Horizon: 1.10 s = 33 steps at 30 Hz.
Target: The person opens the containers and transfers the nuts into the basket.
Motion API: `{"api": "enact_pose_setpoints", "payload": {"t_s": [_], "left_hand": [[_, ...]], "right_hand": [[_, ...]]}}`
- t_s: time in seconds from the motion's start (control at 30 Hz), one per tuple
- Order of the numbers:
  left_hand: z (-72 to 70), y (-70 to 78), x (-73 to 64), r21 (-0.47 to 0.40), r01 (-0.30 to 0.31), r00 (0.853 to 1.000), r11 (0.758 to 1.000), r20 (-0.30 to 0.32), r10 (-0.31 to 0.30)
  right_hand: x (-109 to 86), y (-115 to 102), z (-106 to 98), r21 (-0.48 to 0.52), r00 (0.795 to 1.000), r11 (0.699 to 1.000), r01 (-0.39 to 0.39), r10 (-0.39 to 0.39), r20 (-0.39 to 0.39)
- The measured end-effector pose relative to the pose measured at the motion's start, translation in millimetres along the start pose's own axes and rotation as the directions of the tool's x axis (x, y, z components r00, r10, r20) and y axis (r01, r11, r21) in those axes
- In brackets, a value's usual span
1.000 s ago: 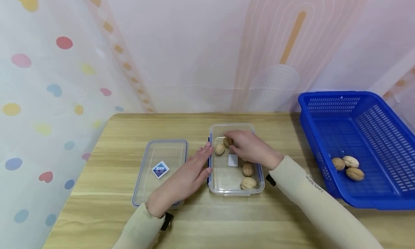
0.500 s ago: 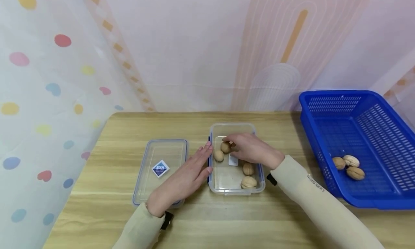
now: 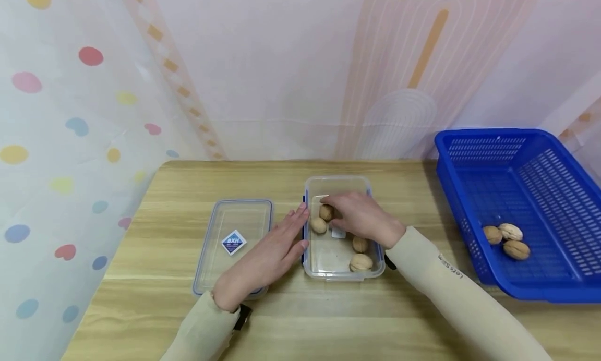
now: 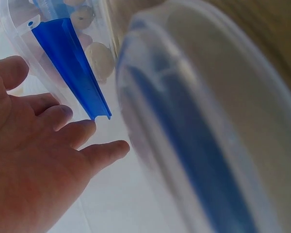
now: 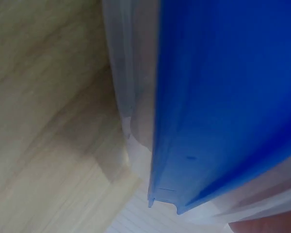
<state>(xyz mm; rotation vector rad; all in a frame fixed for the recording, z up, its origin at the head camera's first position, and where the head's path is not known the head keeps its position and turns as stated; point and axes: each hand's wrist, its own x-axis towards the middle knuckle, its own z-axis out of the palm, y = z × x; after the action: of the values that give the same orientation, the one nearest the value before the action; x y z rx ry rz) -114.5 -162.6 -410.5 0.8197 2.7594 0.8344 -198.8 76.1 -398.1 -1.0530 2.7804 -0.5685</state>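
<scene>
Left hand [image 3: 267, 257], fingers straight, lies alongside clear rectangular plastic box [image 3: 327, 256], apparently to steady it; right hand [image 3: 360, 217] curls round rounded brown walnut [image 3: 326, 212] inside, toward far-left corner, seemingly to position it.

The sleeves [image 3: 469, 296] are pale cream, with dark letters [image 3: 451, 267] on the right one. Black bits [image 3: 242, 317] show by both cuffs [image 3: 405, 242].
</scene>
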Motion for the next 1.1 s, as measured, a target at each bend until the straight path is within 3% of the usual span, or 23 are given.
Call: {"api": "enact_pose_setpoints", "payload": {"t_s": [0.23,0.47,0.8,1.1], "left_hand": [[1.3,0.1,-1.4,-0.01,0.009,1.0,1.0,0.0,-0.009],[0.9,-0.9,-1.4,-0.014,0.01,1.0,1.0,0.002,-0.01],[0.9,-1.3,1.3,-0.003,-0.006,1.0,1.0,0.014,0.006],[0.5,-1.9,1.5,-0.007,0.001,1.0,1.0,0.003,-0.001]], "right_hand": [[-1.9,-1.5,3.4,-0.02,0.999,1.0,0.003,-0.003,-0.032],[-2.0,1.0,6.1,-0.065,0.995,0.996,0.054,-0.059,-0.076],[-18.8,2.2,-6.2,0.11,0.994,0.994,-0.028,0.039,-0.1],[-42.0,-4.1,-19.9,0.18,0.982,0.983,-0.013,0.047,-0.183]]}}
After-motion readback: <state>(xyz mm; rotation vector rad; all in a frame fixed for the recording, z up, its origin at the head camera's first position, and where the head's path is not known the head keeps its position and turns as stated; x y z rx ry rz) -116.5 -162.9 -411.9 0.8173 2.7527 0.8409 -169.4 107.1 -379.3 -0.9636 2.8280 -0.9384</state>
